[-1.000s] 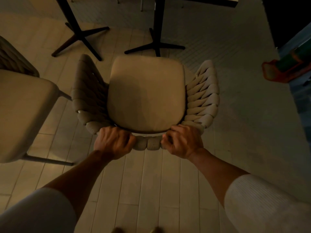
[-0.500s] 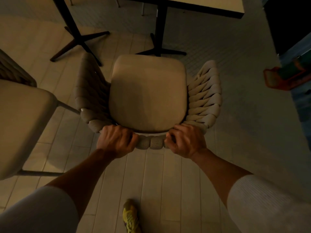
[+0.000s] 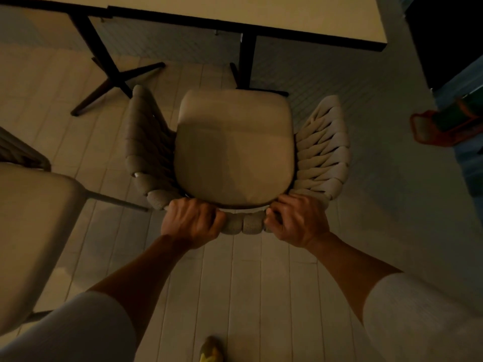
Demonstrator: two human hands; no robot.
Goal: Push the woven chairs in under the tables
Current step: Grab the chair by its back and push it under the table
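Gripping the woven chair (image 3: pixel 235 152) by its back rim with left hand (image 3: pixel 192 220) and right hand (image 3: pixel 298 220), fingers curled, near the table (image 3: pixel 261 17).

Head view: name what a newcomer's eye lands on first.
The woven chair fills the centre, its front near the table at the top. The left hand and right hand grip its woven back rim just below. A second chair sits at the left edge.

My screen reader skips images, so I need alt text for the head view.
From above, the left hand and right hand grip the woven back of a cushioned chair facing a table. A second chair stands at the left, on a pale plank floor.
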